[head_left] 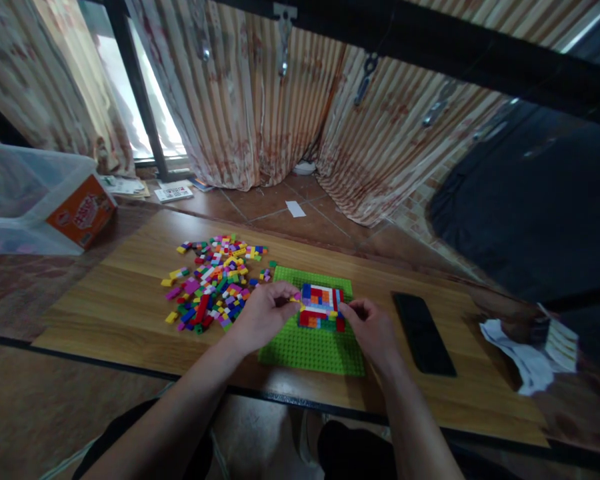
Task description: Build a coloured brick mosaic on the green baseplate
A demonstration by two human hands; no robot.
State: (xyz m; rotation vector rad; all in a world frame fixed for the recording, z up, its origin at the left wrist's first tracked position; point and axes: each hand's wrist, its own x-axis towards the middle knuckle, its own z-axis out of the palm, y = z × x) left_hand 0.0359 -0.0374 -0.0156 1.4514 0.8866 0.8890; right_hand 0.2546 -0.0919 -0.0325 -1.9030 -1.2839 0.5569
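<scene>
A low build of red, white, blue, orange and yellow toy bricks [321,312] sits on a green studded baseplate [313,353]. At its left side, my left hand [260,317] pinches a small magenta brick [297,296], and a bit of yellow shows below it by the thumb. My right hand [375,333] is at the build's right edge, thumb and fingers drawn together beside the red bricks. Whatever lies between those fingertips is too small or hidden to make out. A pile of loose coloured bricks [220,283] spreads to the left of the baseplate.
A black phone [424,333] lies on the wooden table [125,287] right of the baseplate. Crumpled white paper [520,357] is at the far right. A clear plastic bin [25,200] with an orange label stands at the left. Striped curtains [250,100] hang behind.
</scene>
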